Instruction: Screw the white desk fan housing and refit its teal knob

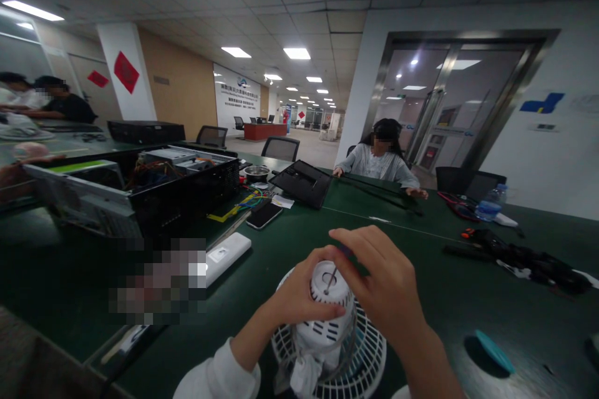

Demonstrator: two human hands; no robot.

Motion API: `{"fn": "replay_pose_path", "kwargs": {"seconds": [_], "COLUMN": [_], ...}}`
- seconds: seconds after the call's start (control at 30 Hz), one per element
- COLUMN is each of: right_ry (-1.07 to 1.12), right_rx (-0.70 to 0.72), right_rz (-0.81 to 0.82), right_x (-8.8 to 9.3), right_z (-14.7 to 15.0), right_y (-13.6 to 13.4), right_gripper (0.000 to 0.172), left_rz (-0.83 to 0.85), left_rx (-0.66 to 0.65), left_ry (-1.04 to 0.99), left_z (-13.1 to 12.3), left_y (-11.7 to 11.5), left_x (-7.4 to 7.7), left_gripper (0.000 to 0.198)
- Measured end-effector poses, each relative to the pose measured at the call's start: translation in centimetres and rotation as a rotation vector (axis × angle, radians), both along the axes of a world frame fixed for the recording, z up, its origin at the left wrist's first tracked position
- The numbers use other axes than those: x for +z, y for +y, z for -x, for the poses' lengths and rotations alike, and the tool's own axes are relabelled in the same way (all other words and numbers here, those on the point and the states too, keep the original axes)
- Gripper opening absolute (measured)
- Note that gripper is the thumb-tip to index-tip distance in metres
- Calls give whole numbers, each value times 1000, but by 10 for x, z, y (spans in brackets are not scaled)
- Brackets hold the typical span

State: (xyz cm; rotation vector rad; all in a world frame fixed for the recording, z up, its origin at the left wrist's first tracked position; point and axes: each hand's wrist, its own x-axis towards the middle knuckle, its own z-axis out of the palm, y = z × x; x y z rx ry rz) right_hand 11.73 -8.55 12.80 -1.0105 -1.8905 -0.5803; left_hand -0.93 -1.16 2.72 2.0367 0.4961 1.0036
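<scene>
Fan motor housing [327, 318], one, left hand [294, 293] fingers wrapped around it, right hand [379, 277] fingers curled over top

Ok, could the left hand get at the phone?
Probably yes: the left hand would first have to let go of the fan's white motor housing, but the phone lies just ahead on the table, with nothing between them.

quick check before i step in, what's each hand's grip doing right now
left hand: closed around the white fan motor housing
right hand: closed, fingertips pinching a small dark item, too small to identify
</scene>
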Motion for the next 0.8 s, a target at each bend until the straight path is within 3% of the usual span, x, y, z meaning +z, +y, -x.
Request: {"fn": "replay_pose_path", "kwargs": {"seconds": [0.2, 0.4, 0.5, 0.63, 0.7, 0.8], "right_ry": [8, -4, 9, 18, 6, -6], "right_rx": [84, -3, -7, 123, 134, 37], "right_rz": [130, 11, 51, 166, 159, 74], "right_x": [5, 0, -1, 3, 4, 1], "right_z": [-5, 1, 2, -1, -2, -1], "right_y": [-6, 1, 1, -6, -7, -2], "right_gripper": [36, 15, 20, 36, 33, 20], "left_rz": [-11, -6, 11, -8, -22, -25], "left_rx": [-14, 4, 10, -5, -2, 9], "left_ry": [2, 19, 21, 14, 9, 11], "left_z": [0, 1, 0, 0, 0, 0], "left_y": [-1, -1, 0, 0, 0, -1], "left_x": [4, 2, 2, 1, 1, 1], "left_gripper": [66, 68, 69, 68, 67, 68]}}
